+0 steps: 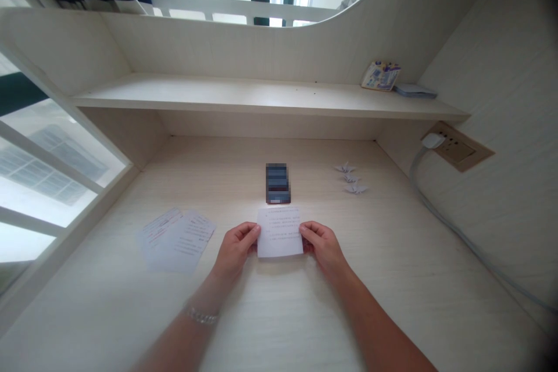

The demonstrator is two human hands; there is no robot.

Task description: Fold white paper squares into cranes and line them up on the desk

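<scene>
A small white sheet of paper (279, 231) with printed lines lies at the middle of the pale wooden desk (392, 279). My left hand (236, 247) pinches its left edge, fingers closed on it. My right hand (321, 244) grips its right edge the same way. Just beyond the sheet a dark phone (278, 183) lies flat on the desk. A silver bracelet (201, 317) circles my left wrist.
A stack of printed papers (176, 239) lies to the left. Three small folded paper cranes (351, 178) sit at the back right. A shelf (261, 96) above holds a colourful card (381, 75). A white plug (432, 140) in a wall socket trails a cable (462, 238) along the right.
</scene>
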